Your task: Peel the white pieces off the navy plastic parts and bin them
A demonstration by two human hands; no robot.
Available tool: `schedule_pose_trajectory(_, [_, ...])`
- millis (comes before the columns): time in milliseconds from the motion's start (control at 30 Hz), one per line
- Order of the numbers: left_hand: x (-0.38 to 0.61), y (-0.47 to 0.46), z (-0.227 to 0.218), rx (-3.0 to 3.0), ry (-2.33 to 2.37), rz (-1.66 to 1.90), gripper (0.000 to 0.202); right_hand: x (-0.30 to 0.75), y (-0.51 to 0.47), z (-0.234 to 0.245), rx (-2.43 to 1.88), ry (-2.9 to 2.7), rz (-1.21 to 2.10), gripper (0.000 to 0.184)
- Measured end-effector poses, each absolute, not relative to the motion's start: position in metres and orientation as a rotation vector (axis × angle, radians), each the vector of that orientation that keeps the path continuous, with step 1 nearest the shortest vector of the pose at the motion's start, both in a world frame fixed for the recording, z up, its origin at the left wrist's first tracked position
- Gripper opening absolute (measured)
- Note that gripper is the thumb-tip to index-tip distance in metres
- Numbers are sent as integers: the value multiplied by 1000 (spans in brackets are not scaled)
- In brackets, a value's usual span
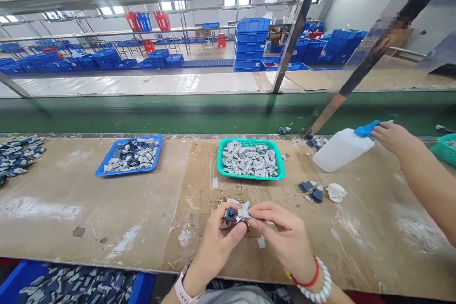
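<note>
A small blue and grey part (233, 213) sits pinched just above the near edge of the workbench (107, 218). The left hand (217, 240) curls in from below, thumb and fingers closed on it. The right hand (283, 232) reaches across, fingertips gripping its grey end. Beyond stands a teal basket (282, 172) of grey pieces, and far right a co-worker's hand (392, 137) tips a white squeeze bottle (338, 151).

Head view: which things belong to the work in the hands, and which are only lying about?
In use: left hand, right hand, the blue and grey part they pinch together; likely also the teal basket of grey parts and the blue tray of parts.
Lying about: white bottle touched by another person's hand, crumpled white scrap, loose blue pieces, stacked blue crates behind.
</note>
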State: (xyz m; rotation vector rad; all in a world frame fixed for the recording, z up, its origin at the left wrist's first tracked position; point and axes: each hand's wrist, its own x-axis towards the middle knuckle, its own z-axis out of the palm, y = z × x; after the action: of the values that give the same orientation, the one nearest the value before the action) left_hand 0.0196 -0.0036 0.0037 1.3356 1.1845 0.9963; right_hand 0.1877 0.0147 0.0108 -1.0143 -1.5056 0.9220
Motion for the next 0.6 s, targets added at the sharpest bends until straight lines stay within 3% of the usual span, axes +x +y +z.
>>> schedule_pose_trajectory(300, [36, -9, 1, 1408, 1360, 1051, 27, 178, 0, 11, -927, -1792, 570, 22])
schedule_pose_trajectory(600, [20, -28, -8, 1283, 1435, 1117, 25, 156, -10, 10, -874, -1882, 663, 23])
